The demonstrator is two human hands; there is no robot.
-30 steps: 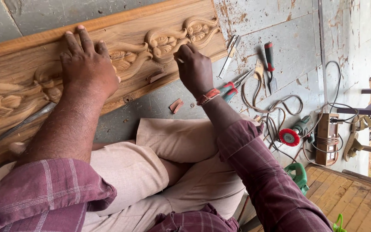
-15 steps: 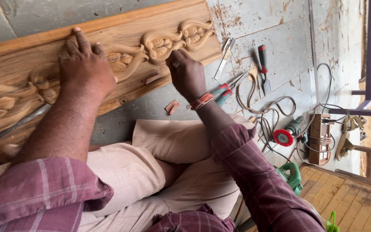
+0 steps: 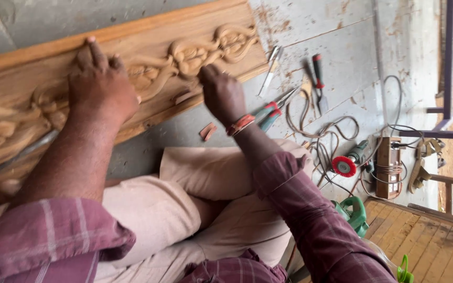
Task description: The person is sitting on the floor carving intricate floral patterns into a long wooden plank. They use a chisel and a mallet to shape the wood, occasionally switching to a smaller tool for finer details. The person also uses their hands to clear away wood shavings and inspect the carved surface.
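A long carved wooden panel (image 3: 184,26) with a raised vine pattern lies slanted across the grey floor in front of me. My left hand (image 3: 100,89) presses flat on its carved middle, fingers spread. My right hand (image 3: 221,94), with a red band at the wrist, is curled with its fingertips against the carving near the panel's lower edge; whatever may be inside the fingers is hidden. My legs in beige trousers (image 3: 184,209) are folded below the panel.
Metal chisels (image 3: 271,68), a red-handled tool (image 3: 318,78) and green-and-red pliers (image 3: 271,112) lie right of the panel among loose cable (image 3: 321,126). Farther right are a grinder with a red disc (image 3: 347,165), a wooden box (image 3: 389,167) and a green power tool (image 3: 355,212). A small orange scrap (image 3: 208,131) lies on the floor.
My right hand has shifted a little along the carving while staying against it. My left hand keeps pressing on the same spot. The view has drifted slightly.
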